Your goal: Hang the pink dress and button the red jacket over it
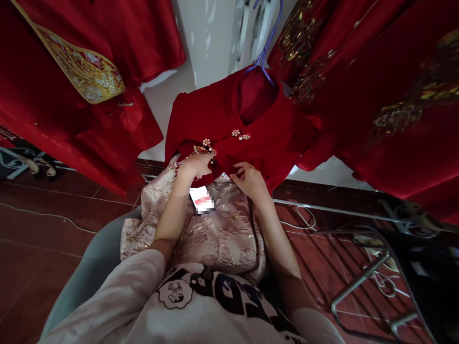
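Note:
A red garment [218, 114] with a V-shaped collar hangs from a blue hanger [264, 55]. Pearl flower clasps [241, 135] sit below its collar, and a beaded brooch [205, 149] is on its left part. My left hand [198, 165] lies against the cloth just under the brooch, its fingers bent; whether they pinch anything is hidden. At the garment's lower edge is my right hand [250, 180], fingers apart, touching or close to the cloth. Pink floral brocade [215, 234] covers my lap, with a white tag [201, 199] on it.
Red garments with gold embroidery [96, 76] hang at left and right. A metal-framed chair [358, 282] stands at the lower right. White cables [308, 220] lie on the red tiled floor, and shoes [39, 167] are at far left.

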A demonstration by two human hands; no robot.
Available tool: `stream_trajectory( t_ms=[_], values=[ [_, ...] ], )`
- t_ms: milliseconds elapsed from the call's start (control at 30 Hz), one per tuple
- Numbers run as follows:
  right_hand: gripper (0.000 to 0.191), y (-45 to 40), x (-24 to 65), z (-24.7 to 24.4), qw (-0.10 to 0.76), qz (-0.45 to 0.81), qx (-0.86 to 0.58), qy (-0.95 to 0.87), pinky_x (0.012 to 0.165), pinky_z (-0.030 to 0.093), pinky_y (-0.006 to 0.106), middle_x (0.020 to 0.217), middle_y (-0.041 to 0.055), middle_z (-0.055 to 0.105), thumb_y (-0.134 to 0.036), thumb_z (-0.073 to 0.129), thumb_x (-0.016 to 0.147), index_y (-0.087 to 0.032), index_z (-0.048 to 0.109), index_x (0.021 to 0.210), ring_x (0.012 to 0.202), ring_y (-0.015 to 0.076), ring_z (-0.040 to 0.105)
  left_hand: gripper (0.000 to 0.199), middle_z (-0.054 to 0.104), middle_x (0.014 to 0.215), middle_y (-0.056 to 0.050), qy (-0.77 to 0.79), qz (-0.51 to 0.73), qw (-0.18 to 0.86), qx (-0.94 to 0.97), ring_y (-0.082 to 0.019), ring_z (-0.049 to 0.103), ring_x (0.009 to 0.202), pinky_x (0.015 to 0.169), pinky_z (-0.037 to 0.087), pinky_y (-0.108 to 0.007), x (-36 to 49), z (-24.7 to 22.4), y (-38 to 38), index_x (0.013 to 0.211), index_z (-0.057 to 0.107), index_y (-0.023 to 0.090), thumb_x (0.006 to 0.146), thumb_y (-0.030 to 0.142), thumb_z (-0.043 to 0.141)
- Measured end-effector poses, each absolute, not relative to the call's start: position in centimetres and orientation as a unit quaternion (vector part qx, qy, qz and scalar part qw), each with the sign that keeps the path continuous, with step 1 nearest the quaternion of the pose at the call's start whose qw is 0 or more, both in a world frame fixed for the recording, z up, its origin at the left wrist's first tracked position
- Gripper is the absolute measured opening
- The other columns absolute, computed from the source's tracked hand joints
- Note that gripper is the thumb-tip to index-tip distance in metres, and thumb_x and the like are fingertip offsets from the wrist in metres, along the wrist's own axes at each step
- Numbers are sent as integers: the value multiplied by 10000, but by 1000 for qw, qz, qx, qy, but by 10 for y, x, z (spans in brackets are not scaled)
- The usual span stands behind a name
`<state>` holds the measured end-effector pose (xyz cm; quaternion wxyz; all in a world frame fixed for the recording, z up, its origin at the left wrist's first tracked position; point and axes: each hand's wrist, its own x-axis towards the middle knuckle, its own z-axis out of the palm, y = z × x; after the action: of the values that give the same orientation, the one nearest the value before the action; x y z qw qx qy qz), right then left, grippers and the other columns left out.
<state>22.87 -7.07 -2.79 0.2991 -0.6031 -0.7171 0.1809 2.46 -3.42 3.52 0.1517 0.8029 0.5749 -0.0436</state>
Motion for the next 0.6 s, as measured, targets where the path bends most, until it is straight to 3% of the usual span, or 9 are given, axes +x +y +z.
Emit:
stream_trajectory(
  t_ms=[67, 200, 267, 333, 467, 600],
  values=[
    [263, -70, 227, -28, 286, 169, -614, -716, 792, 541, 329, 910, 64, 714, -165, 720, 865, -164, 699, 1128, 799, 210, 688, 376, 772, 1154, -122, 577, -12, 109, 810, -252, 729, 1058, 833, 506, -273, 24, 31, -32, 1267, 727, 167, 900, 176, 645],
    [112, -68, 227, -31, 265, 163, -614, -726, 828, 522, 331, 818, 53, 686, -137, 735, 856, -167, 729, 964, 847, 229, 685, 294, 716, 652, -13, 601, 27, 146, 785, -155, 695, 638, 670, 474, -238, 20, 34, -34, 1041, 807, 193, 887, 105, 572],
    [92, -67, 228, -34, 270, 171, -603, -731, 814, 515, 323, 789, 38, 669, -116, 740, 839, -175, 722, 908, 811, 215, 669, 285, 662, 561, 12, 603, 51, 162, 780, -131, 646, 549, 631, 458, -226, 17, 36, -34, 1009, 818, 196, 870, 100, 588],
    [125, -66, 229, -36, 286, 183, -591, -732, 775, 508, 302, 805, 28, 663, -79, 741, 810, -182, 703, 871, 752, 185, 643, 307, 711, 637, 0, 603, 68, 154, 780, -137, 667, 596, 636, 457, -229, 15, 36, -33, 1055, 826, 207, 843, 97, 633],
    [208, -66, 231, -35, 312, 203, -569, -733, 705, 470, 264, 818, 9, 649, -41, 771, 738, -194, 641, 793, 691, 146, 594, 348, 802, 988, -61, 607, 77, 102, 784, -217, 736, 889, 743, 491, -277, 15, 35, -31, 1107, 834, 242, 825, 95, 691],
    [251, -68, 230, -30, 343, 210, -541, -738, 673, 442, 248, 771, -12, 628, -65, 777, 720, -208, 573, 740, 671, 138, 576, 272, 802, 1041, -60, 597, 87, 93, 792, -236, 733, 968, 792, 501, -296, 15, 36, -30, 1054, 840, 241, 864, 121, 688]
  ],
)
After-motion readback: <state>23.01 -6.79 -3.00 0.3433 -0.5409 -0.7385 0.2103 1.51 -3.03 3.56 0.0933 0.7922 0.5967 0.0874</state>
